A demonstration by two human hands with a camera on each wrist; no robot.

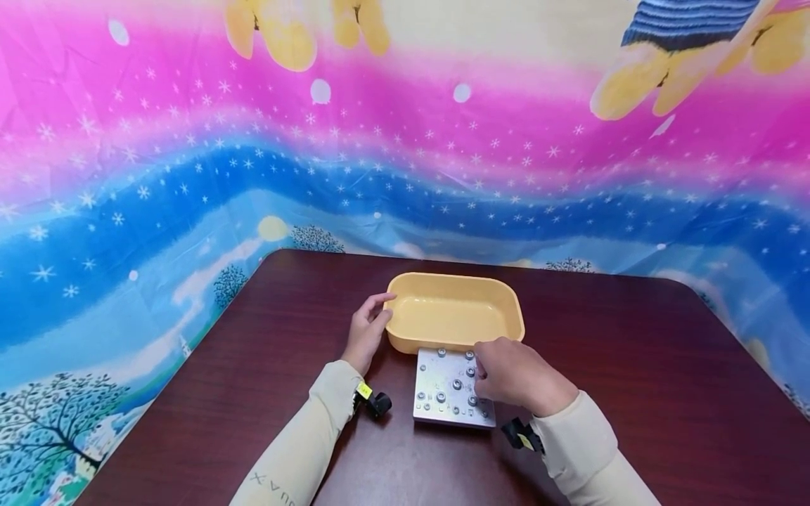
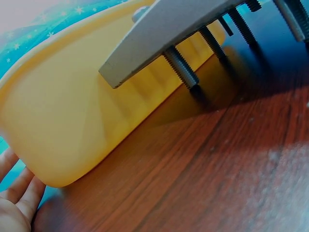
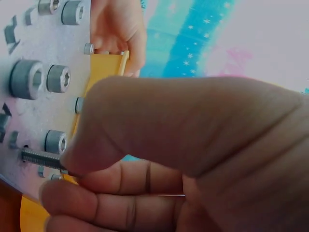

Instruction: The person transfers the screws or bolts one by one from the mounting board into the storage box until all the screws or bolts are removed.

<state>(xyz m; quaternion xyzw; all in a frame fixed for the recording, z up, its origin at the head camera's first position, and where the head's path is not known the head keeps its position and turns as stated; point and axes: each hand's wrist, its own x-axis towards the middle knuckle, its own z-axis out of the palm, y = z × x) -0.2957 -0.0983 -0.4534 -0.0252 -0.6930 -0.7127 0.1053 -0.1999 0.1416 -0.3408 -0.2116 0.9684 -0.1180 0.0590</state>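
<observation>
A silver metal plate (image 1: 446, 411) carries several socket-head bolts (image 3: 59, 78) of different sizes; threaded shanks (image 2: 181, 67) stick out below it above the table. My right hand (image 1: 515, 376) is at the plate's right side, thumb and fingers pinching a bolt (image 3: 41, 157). Its threaded end meets a hole in the plate, and its head is hidden by the fingers. Behind the plate stands a yellow plastic bin (image 1: 452, 344). At the bin's left end, my left hand (image 1: 367, 334) holds the rim between thumb and fingers; the exact contact is partly hidden.
The dark red-brown wooden table (image 1: 633, 372) extends on both sides of the plate and bin. A printed cloth backdrop (image 1: 405, 161) with snowflakes hangs behind the table. Small black wrist cameras (image 1: 376, 404) sit on both wrists, close to the plate's sides.
</observation>
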